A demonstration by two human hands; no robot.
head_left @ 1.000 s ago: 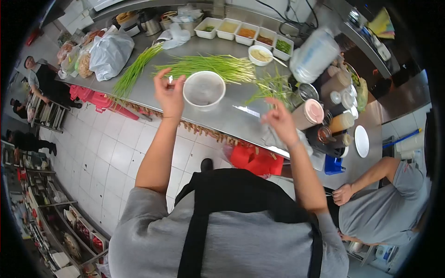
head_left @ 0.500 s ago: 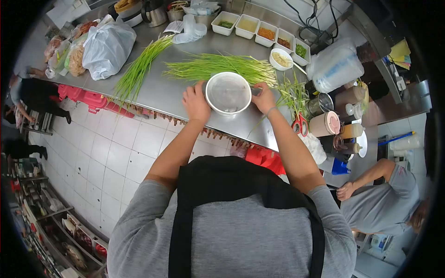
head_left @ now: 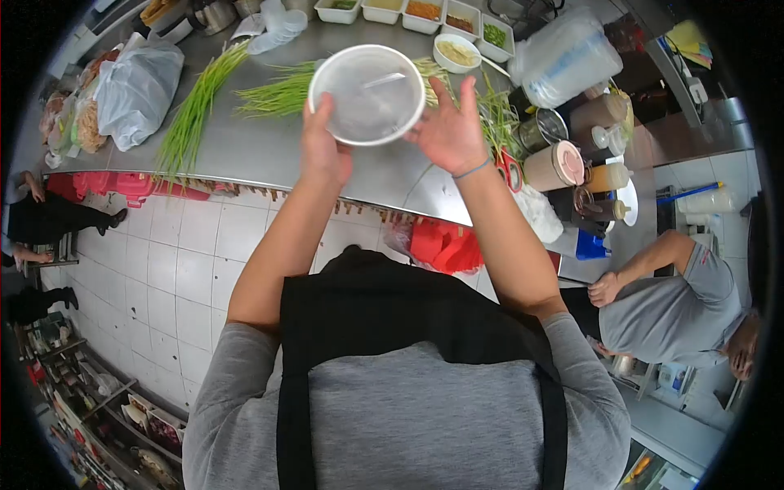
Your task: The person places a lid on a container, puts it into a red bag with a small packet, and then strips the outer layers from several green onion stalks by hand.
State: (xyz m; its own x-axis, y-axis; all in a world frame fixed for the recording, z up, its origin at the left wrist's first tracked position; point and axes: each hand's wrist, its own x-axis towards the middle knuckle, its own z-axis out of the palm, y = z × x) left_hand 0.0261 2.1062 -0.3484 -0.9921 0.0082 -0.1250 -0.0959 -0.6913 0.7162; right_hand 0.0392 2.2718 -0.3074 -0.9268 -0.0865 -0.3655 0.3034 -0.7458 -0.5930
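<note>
A round white tub with a cloudy translucent top (head_left: 367, 95) is raised above the steel counter. My left hand (head_left: 325, 151) grips its left side, thumb up along the rim and the other fingers underneath. On the opposite side my right hand (head_left: 454, 135) is spread with the palm showing, some fingertips right at the tub's rim. Behind the tub lie long green chives (head_left: 282, 91), partly covered by it. A second bunch of chives (head_left: 200, 110) lies farther left, its tips over the counter's front edge.
Bags (head_left: 140, 90) stand at the left. White trays of chopped ingredients (head_left: 422, 15) line the back, near a white bowl (head_left: 457, 54). Red-handled scissors (head_left: 510, 170), jars and sauce bottles (head_left: 607, 177) crowd the right. Another person (head_left: 674, 298) stands at the right.
The tub has come up off the counter, closer to the camera. My right hand has loosened from its side and opened; my left still holds it. The view has shifted slightly.
</note>
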